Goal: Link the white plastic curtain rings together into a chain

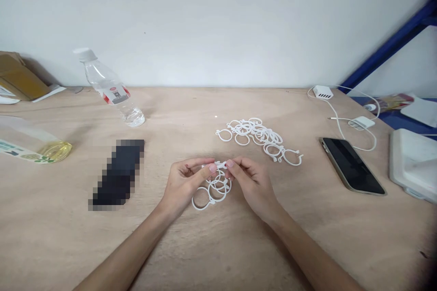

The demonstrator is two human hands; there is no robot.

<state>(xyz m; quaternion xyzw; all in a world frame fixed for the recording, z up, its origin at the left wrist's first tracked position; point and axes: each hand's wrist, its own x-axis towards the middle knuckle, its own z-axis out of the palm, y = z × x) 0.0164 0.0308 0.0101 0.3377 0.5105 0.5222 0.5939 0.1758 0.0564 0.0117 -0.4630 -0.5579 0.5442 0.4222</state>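
Low over the middle of the table, both hands pinch one small white plastic curtain ring (221, 164). My left hand (182, 184) has thumb and fingers closed on its left side. On its right side, the thumb and fingers of my right hand (255, 184) are closed too. The fingers cover much of the ring, so whether it is joined cannot be seen. Just under and in front of the hands lies a small cluster of white rings (212, 201). Beyond my right hand is a larger pile of similar rings (246, 128), with small eyelets; one at its right end has a gap.
A water bottle (116, 93) and an oil bottle (56, 151) are at left, near a pixelated dark object (119, 175). At right lie a phone (353, 166), a white charger (322, 92) with cables, an adapter (362, 122) and a white container (413, 163). A cardboard box (22, 77) sits back left.
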